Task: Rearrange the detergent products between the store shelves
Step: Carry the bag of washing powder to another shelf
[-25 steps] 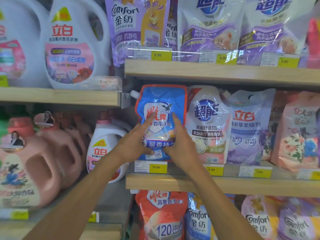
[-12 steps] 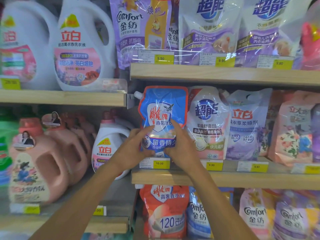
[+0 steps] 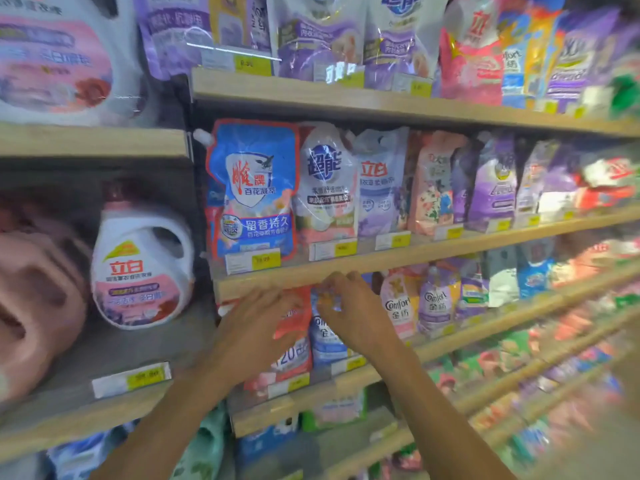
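Observation:
A blue detergent pouch with a red border [image 3: 252, 188] stands upright at the left end of the middle shelf [image 3: 398, 259], free of both hands. My left hand [image 3: 252, 327] and my right hand [image 3: 349, 313] are below that shelf's edge, fingers spread, in front of a red pouch [image 3: 294, 327] and a blue-white Comfort pouch [image 3: 325, 341] on the shelf beneath. Neither hand holds anything; whether they touch these pouches is unclear through the blur.
White and purple pouches [image 3: 327, 188] fill the middle shelf to the right. A white jug [image 3: 142, 268] and pink jugs [image 3: 31, 306] stand in the left bay. Purple pouches [image 3: 311, 32] line the top shelf. Lower shelves run off to the right.
Both hands let go of the blue pouch, which stays on the middle shelf, and dropped to the shelf below. The view swung to the right and closer.

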Motion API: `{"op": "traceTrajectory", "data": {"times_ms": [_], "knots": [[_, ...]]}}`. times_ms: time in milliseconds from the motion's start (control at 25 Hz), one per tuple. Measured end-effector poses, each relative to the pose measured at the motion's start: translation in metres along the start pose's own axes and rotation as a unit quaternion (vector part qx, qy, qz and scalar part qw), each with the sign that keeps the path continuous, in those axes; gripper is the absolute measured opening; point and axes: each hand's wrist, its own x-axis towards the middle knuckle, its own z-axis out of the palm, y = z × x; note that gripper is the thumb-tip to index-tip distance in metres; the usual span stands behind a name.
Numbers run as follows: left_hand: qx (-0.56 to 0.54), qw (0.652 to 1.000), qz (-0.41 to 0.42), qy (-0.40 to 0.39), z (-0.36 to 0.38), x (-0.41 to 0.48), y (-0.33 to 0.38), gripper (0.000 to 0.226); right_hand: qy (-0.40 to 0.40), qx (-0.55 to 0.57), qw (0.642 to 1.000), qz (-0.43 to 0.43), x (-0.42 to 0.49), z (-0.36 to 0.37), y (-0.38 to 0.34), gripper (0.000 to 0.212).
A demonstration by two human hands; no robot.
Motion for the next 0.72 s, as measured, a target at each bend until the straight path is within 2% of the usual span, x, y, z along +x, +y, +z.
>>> {"op": "traceTrajectory", "data": {"times_ms": [40, 240, 440, 720], "knots": [[-0.013, 0.999, -0.01, -0.028, 0.01, -0.004, 0.005, 0.04, -0.019, -0.022, 0.999, 0.016, -0.015, -0.002, 0.008, 0.032], [-0.109, 0.992, -0.021, -0.057, 0.037, 0.003, 0.048, 0.047, -0.031, -0.117, 0.987, 0.105, -0.082, -0.042, 0.052, 0.029], [-0.131, 0.989, 0.012, -0.07, 0.059, 0.04, 0.127, 0.042, -0.012, -0.165, 0.97, 0.176, -0.133, -0.106, 0.098, 0.03], [-0.164, 0.975, 0.11, -0.1, 0.106, 0.108, 0.275, 0.041, 0.022, -0.2, 0.947, 0.25, -0.194, -0.207, 0.186, 0.032]]}}
